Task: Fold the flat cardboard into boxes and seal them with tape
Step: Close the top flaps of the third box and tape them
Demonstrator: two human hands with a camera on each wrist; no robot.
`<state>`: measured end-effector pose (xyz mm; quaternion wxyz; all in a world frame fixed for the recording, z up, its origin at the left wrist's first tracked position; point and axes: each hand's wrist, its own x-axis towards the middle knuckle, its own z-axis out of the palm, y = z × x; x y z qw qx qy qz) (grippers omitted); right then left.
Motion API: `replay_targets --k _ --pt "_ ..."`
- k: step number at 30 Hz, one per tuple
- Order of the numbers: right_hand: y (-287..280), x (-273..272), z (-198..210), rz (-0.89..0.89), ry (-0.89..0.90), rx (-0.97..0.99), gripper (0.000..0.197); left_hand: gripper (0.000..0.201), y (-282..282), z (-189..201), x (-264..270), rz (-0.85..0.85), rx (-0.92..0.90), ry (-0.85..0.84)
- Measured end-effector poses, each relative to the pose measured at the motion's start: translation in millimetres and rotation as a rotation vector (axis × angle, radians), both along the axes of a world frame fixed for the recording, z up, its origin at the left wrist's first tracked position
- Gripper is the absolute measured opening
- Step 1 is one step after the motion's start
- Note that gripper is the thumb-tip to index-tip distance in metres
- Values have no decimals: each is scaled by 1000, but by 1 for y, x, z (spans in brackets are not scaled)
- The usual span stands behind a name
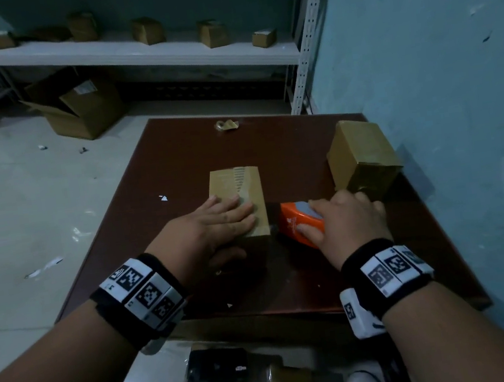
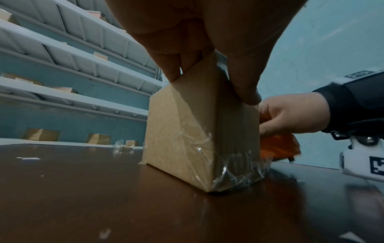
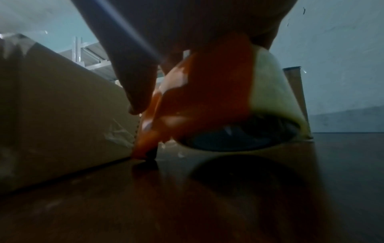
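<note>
A small brown cardboard box (image 1: 237, 189) (image 2: 187, 131) (image 3: 62, 106) stands on the dark brown table (image 1: 153, 178). My left hand (image 1: 236, 225) (image 2: 212, 85) lies on its top, fingers flat and thumb curled down the near side. Crumpled clear tape (image 2: 234, 172) clings to the box's lower right corner. My right hand (image 1: 327, 213) (image 2: 286, 118) grips an orange tape dispenser (image 1: 299, 220) (image 2: 278, 146) (image 3: 203, 102) just right of the box. The dispenser's front edge touches the box's right side near the table. Its tape roll (image 3: 270, 85) shows pale.
A taped box (image 1: 365, 160) stands at the table's right by the blue wall. A tape scrap (image 1: 226, 126) lies near the far edge. Shelves (image 1: 129, 50) behind hold several small boxes; an open carton (image 1: 80, 111) sits on the floor. A phone (image 1: 216, 365) lies below.
</note>
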<state>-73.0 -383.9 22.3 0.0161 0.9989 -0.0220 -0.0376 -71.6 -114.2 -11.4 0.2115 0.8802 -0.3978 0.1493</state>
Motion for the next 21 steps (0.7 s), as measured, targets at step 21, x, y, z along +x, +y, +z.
replay_targets --k 21 --pt "14 -7 -9 227 -9 909 7 59 -1 -3 2 12 -16 10"
